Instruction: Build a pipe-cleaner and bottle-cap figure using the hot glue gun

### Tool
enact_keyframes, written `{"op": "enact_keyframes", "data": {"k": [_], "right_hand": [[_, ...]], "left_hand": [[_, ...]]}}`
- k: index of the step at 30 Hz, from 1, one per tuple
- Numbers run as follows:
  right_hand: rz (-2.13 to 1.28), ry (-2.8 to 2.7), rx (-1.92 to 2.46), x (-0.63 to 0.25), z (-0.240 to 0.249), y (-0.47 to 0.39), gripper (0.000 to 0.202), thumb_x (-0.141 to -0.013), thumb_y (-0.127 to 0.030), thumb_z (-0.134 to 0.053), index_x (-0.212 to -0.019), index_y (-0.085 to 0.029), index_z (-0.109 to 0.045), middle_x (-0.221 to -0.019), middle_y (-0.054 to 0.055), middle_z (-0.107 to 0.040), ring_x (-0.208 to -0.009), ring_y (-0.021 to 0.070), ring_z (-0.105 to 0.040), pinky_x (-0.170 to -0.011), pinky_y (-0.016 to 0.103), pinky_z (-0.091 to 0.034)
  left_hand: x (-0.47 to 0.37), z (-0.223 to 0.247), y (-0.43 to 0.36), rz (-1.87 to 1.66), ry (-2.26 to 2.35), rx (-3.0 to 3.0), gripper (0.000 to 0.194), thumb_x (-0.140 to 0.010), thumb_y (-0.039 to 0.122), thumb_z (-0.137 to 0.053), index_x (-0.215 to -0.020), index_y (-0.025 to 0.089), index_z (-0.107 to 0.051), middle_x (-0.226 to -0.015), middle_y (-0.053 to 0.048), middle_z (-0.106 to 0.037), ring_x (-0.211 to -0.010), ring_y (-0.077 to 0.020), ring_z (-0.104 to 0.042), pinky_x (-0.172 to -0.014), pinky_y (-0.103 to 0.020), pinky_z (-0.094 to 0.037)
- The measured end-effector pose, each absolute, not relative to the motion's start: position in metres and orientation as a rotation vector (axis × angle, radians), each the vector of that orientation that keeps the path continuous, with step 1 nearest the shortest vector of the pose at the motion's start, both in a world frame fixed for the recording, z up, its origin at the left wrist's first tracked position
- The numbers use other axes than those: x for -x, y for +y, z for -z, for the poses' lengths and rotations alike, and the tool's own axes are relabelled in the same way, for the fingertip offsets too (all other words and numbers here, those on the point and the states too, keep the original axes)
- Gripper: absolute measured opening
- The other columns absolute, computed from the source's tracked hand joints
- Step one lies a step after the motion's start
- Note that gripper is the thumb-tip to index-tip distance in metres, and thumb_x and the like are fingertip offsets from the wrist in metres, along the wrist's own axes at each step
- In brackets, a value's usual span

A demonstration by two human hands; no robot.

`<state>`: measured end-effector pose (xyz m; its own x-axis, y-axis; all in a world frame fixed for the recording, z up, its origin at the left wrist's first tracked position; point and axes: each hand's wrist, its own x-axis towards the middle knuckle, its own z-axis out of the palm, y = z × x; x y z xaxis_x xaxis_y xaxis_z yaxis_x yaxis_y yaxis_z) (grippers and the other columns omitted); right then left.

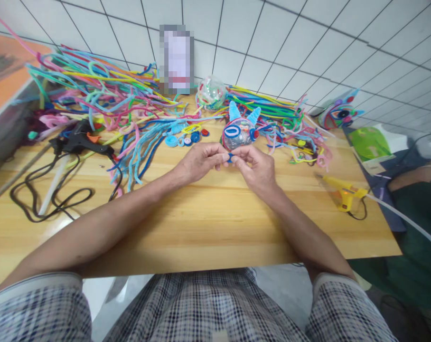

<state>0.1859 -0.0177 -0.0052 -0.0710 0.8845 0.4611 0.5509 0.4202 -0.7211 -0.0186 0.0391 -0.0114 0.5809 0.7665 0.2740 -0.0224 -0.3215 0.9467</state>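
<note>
Between the fingertips of my left hand (206, 161) and my right hand (254, 168) is a small piece of dark blue pipe cleaner (230, 157), pinched from both sides. Just behind it sits a clear round ball (239, 140) with two light blue pointed ears and a blue oval ring on its front; my hands hide its lower part. Left of the ball lie several coiled pipe cleaner discs (194, 137) in blue, pink and red. Loose light blue pipe cleaners (139, 147) spread out beside my left hand.
A black glue gun (82, 140) with a looped cord lies at left, a yellow glue gun (345, 191) at right. Piles of coloured pipe cleaners (105, 90) line the tiled wall. Another clear ball (211, 91) stands at the back. Someone's arm (415, 178) shows at far right.
</note>
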Motion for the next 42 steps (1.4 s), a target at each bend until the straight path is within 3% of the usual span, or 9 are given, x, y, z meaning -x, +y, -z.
{"op": "enact_keyframes", "data": {"k": [5,24,36,42], "right_hand": [[-0.427,-1.813,1.236,-0.187,0.005,-0.018,0.014,-0.095,-0.028,-0.072,-0.108,-0.028,-0.074,-0.100,0.000,-0.084,-0.086,0.0180,-0.080,-0.083,0.033,-0.066],[-0.337,-1.795,1.247,-0.181,0.009,-0.019,0.006,-0.095,-0.025,-0.068,-0.093,-0.027,-0.073,-0.089,-0.001,-0.082,-0.078,0.0170,-0.076,-0.080,0.032,-0.064],[-0.422,-1.690,1.291,-0.176,0.012,-0.022,0.010,-0.094,-0.027,-0.069,-0.103,-0.027,-0.072,-0.095,0.000,-0.083,-0.083,0.0174,-0.077,-0.082,0.034,-0.064],[-0.326,-1.757,1.302,-0.176,0.011,-0.023,0.006,-0.096,-0.026,-0.068,-0.095,-0.027,-0.074,-0.091,0.000,-0.082,-0.078,0.0171,-0.075,-0.080,0.033,-0.062]], "left_hand": [[0.023,0.008,0.041,-0.853,0.624,-1.764,0.028,-0.097,0.039,-0.071,-0.081,0.016,-0.075,-0.070,-0.002,-0.072,-0.062,-0.0117,-0.063,-0.063,-0.023,-0.049],[0.018,0.011,0.035,-0.931,0.693,-1.818,0.023,-0.096,0.028,-0.064,-0.079,0.016,-0.073,-0.070,-0.001,-0.072,-0.062,-0.0111,-0.063,-0.062,-0.022,-0.047],[0.017,0.014,0.034,-0.972,0.725,-1.888,0.021,-0.097,0.022,-0.061,-0.079,0.017,-0.071,-0.070,-0.001,-0.071,-0.062,-0.0107,-0.063,-0.063,-0.021,-0.046],[0.018,0.010,0.034,-0.944,0.719,-1.901,0.023,-0.099,0.023,-0.061,-0.079,0.017,-0.072,-0.068,-0.001,-0.071,-0.061,-0.0109,-0.064,-0.062,-0.021,-0.047]]}}
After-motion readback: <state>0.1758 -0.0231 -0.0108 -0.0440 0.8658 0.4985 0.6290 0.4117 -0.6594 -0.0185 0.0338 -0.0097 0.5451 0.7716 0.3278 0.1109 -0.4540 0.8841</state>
